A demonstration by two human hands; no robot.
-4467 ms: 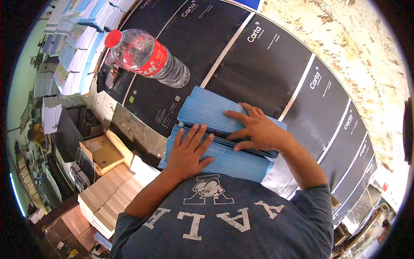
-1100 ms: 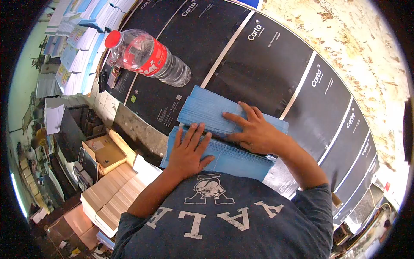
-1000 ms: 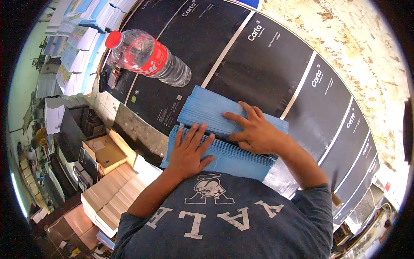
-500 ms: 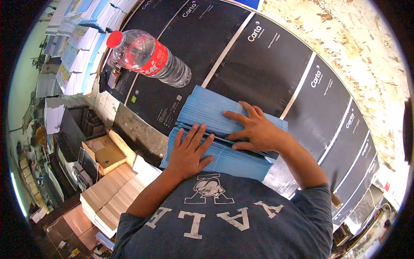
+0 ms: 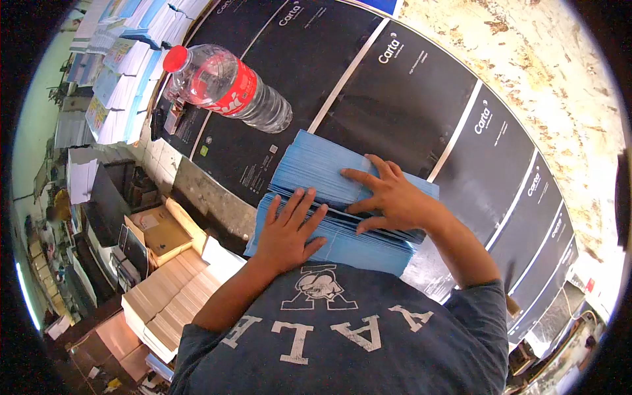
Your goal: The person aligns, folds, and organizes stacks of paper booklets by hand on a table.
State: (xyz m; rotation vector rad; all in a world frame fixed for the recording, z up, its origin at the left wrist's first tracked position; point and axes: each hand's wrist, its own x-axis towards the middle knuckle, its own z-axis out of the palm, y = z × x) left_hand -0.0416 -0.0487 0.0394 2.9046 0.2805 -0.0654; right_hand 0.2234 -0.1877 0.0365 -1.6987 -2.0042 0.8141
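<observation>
A far row of blue paper sheets (image 5: 316, 158) lies fanned on the black table covering, with their edges in fine lines. A nearer row of blue sheets (image 5: 359, 250) sits between it and my shirt, and a dark gap parts the two. My left hand (image 5: 283, 236) rests flat on the nearer row, fingers spread, their tips by the gap. Over the right part of the far row lies my right hand (image 5: 400, 203), fingers apart. Its lower fingers reach down into the gap, touching the sheet edges. What lies beneath the palms is hidden.
A plastic bottle (image 5: 230, 89) with a red cap and label lies beyond the sheets. Stacks of printed booklets (image 5: 122, 85) stand at the far left. Below them are an opened cardboard box (image 5: 161, 230) and a pale block of paper (image 5: 168, 296).
The lower fingers of my right hand have shifted slightly, and the sheets under them at the right of the gap look a little more parted. My left hand stays in place.
</observation>
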